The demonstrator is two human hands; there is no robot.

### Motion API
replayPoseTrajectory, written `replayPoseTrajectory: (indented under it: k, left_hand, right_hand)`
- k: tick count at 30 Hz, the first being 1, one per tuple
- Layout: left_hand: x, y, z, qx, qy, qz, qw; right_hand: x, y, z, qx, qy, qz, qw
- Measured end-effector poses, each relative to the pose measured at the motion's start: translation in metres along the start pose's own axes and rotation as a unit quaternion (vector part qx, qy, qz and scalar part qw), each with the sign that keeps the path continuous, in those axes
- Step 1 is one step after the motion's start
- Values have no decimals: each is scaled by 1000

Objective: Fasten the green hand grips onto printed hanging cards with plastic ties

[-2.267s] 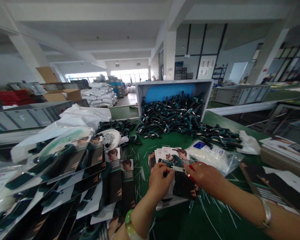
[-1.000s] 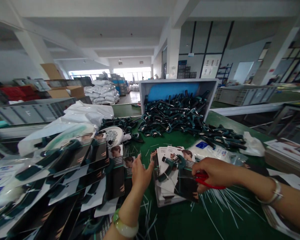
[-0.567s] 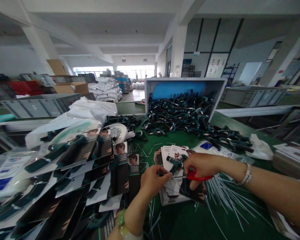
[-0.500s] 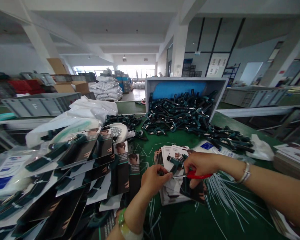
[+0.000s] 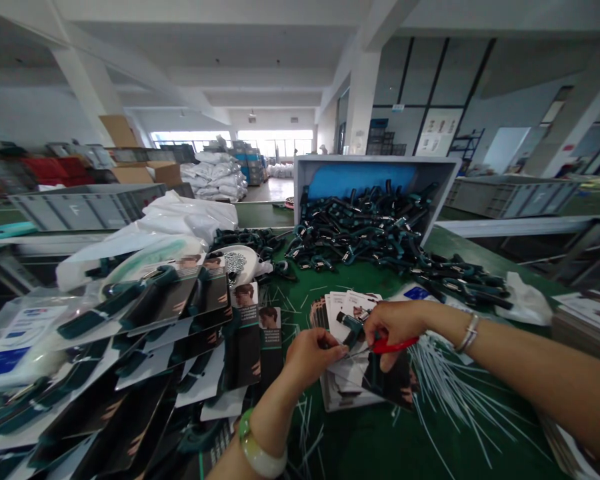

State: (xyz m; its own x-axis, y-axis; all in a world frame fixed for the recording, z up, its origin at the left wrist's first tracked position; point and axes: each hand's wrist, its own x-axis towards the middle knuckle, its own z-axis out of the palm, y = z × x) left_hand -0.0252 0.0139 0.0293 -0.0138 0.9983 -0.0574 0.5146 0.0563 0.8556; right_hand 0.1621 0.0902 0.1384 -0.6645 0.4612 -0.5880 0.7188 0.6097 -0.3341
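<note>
My left hand is pinched shut at the left edge of a small stack of printed cards; what it pinches is too small to make out. A dark green hand gripper lies on the top card. My right hand is closed round red-handled scissors, their tip pointing at the gripper between my two hands. Loose white cable ties fan out on the green table just right of the stack.
Finished cards with grippers pile up at the left. A tipped grey bin spills several dark grippers at the back. White plastic bags lie back left, a stack of cards at the right edge.
My left hand was open beside the stack a second ago; it has since closed in a pinch at the gripper. My right hand brought the scissors in from the right.
</note>
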Motion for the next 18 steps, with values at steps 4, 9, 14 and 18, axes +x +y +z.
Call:
replayPoseTrajectory:
  k: [4,9,14,18]
  left_hand:
    - [-1,1,0,-2,0,2,1000]
    - [0,2,0,-6,0,-3,1000]
    - [-5,1,2,-20,11,23,999]
    - [-16,-3,11,-16,81,105,991]
  right_hand:
    - [3,7,0,28,-11,-4,1000]
    - [8,15,4,40,1,-50,998]
    - [-14,18,9,155,0,-74,985]
    - [-52,58,21,189,185,27,964]
